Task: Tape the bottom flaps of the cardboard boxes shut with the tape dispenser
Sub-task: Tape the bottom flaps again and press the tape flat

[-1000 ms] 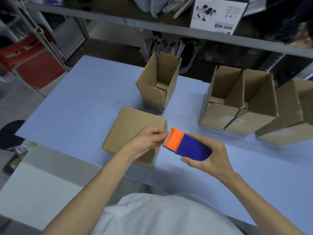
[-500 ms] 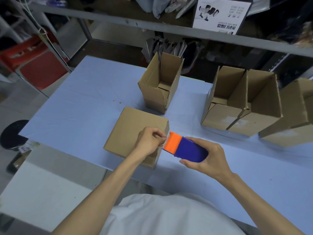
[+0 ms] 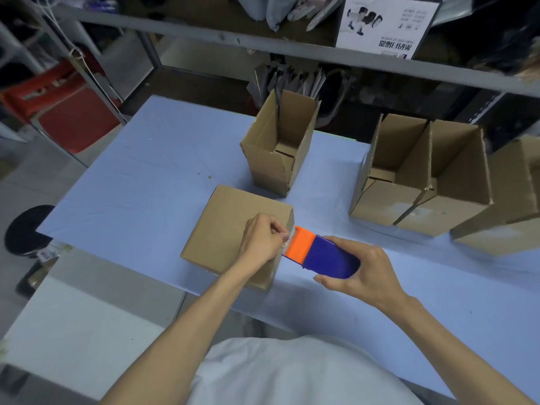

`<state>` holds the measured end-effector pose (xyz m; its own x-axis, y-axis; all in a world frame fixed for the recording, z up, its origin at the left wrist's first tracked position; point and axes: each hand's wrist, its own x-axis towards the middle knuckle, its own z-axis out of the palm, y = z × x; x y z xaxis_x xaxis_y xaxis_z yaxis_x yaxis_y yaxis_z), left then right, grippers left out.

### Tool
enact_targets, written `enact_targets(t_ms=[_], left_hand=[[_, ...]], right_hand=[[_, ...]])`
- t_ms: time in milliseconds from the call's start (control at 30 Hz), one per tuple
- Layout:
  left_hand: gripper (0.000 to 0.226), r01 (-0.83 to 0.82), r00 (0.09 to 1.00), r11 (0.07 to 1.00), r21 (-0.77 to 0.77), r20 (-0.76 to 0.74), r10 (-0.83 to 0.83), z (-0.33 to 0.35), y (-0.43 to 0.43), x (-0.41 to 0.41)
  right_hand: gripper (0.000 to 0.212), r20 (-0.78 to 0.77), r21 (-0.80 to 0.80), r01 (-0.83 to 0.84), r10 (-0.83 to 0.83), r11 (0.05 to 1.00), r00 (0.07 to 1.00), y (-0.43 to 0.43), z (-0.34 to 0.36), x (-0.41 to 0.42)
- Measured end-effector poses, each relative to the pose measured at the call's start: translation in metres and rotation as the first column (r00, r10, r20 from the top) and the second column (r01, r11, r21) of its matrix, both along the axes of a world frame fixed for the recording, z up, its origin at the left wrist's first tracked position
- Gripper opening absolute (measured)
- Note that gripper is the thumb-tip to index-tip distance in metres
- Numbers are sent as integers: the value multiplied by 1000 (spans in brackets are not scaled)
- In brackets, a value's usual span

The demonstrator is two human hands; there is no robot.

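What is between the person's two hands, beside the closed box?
In the head view, a tape dispenser: the right hand grips its blue body, and the left hand pinches the clear tape at its orange mouth, over the closed box.

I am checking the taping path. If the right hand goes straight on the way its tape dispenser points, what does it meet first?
The right hand would probably meet the left hand first, pinching tape at the tape dispenser's orange end, with the cardboard box just behind; depth is unclear.

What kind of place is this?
Probably a packing or stock room: open cardboard boxes on the blue table, a tape dispenser in the right hand, metal shelving with goods behind.
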<state>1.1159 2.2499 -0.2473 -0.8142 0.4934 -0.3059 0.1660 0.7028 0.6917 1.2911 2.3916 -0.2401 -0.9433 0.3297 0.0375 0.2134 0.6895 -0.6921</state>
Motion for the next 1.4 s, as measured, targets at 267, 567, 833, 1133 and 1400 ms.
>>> enact_targets(t_ms=[267,567,833,1133,1400], left_hand=[[12,47,999,997,-59,15,-46,-4,-15,-29],[17,-1,999,1000,15,-36,2,-18,-19,-30],[9,-34,991,999,-29,-130,30,-23,-21,-27],[5,32,968,996,-83,-245,-52,-22,-18,-22],[52,102,946,989,-107,-298,-129,-17,-24,-39]], right_hand=[[61,153,45,147,-152,988,976,22,-6,24],[63,205,112,118,-139,987,969,35,-20,1],[72,260,123,60,-90,991,961,37,-30,-11],[71,285,157,31,-75,987,956,37,-36,-17],[62,333,213,-73,-2,974,943,34,-32,-29]])
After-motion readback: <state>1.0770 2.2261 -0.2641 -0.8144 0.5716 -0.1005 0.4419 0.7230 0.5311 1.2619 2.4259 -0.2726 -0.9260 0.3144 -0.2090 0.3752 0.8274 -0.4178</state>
